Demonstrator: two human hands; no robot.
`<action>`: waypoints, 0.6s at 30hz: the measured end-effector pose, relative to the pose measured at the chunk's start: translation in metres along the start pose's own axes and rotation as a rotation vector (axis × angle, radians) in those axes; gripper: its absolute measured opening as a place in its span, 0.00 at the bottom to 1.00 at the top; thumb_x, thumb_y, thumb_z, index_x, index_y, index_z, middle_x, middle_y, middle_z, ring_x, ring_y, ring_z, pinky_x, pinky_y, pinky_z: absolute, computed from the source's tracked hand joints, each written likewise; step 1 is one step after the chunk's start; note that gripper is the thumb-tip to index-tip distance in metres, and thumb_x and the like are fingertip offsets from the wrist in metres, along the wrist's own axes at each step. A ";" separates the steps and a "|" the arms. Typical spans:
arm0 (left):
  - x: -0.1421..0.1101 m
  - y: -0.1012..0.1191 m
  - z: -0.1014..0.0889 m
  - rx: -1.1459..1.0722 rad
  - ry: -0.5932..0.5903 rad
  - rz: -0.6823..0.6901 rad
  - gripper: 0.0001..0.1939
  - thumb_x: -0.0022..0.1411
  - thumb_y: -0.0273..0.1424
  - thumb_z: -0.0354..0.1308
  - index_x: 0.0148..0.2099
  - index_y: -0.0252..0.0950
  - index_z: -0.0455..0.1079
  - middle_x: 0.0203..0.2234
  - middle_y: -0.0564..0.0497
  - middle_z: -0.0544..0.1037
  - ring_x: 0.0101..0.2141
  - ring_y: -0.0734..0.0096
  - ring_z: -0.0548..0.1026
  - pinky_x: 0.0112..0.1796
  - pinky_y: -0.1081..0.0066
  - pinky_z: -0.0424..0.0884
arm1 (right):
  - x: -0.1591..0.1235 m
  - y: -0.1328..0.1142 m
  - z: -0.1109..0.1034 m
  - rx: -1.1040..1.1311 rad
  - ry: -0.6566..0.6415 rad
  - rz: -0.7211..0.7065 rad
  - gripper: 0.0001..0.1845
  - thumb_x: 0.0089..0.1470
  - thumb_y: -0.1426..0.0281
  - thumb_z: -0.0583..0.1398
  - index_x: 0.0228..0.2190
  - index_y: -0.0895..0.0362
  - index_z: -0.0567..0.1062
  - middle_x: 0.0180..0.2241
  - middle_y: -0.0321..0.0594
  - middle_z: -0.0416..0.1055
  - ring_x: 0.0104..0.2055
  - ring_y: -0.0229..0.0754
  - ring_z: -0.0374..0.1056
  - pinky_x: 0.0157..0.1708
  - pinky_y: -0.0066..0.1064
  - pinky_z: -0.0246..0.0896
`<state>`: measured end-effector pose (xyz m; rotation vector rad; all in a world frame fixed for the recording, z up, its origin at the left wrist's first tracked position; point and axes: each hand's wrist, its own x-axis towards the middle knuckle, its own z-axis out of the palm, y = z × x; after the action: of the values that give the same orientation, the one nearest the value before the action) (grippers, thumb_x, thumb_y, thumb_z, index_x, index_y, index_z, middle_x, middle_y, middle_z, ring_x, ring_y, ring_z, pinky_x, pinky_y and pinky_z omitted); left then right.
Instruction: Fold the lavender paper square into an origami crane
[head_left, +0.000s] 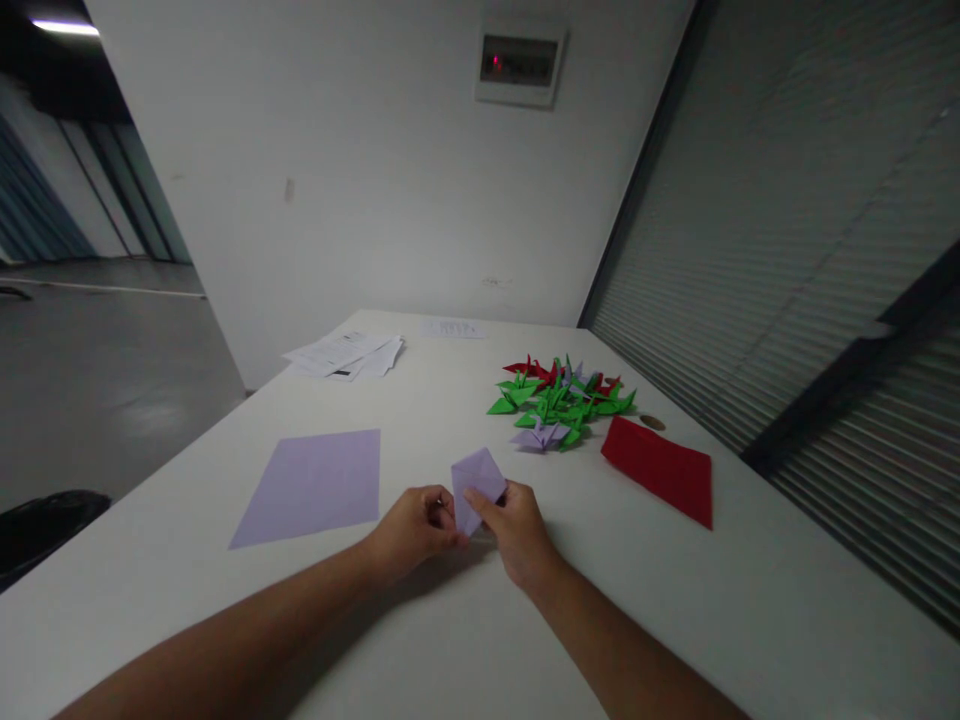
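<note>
A small folded piece of lavender origami paper is held up just above the white table, its pointed end toward me. My right hand grips its right side, thumb pressed on the front face and fingers behind. At the lower left edge, my left hand has its fingers curled and pinched close to the bottom tip. A flat lavender sheet lies to the left of my hands. Beyond them on the right is a pile of folded green, red and lavender paper cranes.
Red paper lies on the right of the white table, near a small brown round object. Printed sheets sit at the back left. A wall stands behind, window blinds along the right, and a black item beside the left edge.
</note>
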<state>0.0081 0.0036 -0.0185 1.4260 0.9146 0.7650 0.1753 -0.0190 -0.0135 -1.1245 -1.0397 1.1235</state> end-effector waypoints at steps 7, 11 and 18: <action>-0.002 -0.002 -0.001 0.073 -0.103 -0.023 0.14 0.44 0.30 0.72 0.30 0.34 0.70 0.21 0.54 0.76 0.21 0.75 0.69 0.25 0.74 0.60 | -0.001 -0.007 -0.001 0.073 0.015 0.063 0.26 0.38 0.52 0.75 0.28 0.62 0.80 0.23 0.40 0.75 0.23 0.41 0.68 0.25 0.33 0.67; -0.003 -0.001 -0.001 0.103 -0.126 -0.024 0.13 0.44 0.30 0.72 0.30 0.33 0.71 0.21 0.55 0.75 0.21 0.76 0.68 0.24 0.75 0.60 | 0.000 -0.008 -0.002 0.078 0.012 0.054 0.25 0.39 0.53 0.75 0.28 0.62 0.80 0.23 0.39 0.73 0.23 0.40 0.67 0.25 0.32 0.66; -0.003 -0.003 0.000 0.127 -0.135 -0.021 0.12 0.45 0.28 0.71 0.30 0.33 0.71 0.21 0.55 0.75 0.21 0.76 0.68 0.24 0.75 0.60 | 0.002 -0.004 -0.007 0.054 0.001 0.039 0.25 0.41 0.52 0.74 0.27 0.62 0.79 0.22 0.37 0.72 0.22 0.39 0.65 0.24 0.31 0.63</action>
<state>0.0062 0.0009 -0.0216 1.5568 0.8846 0.5960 0.1830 -0.0180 -0.0106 -1.1063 -0.9847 1.1751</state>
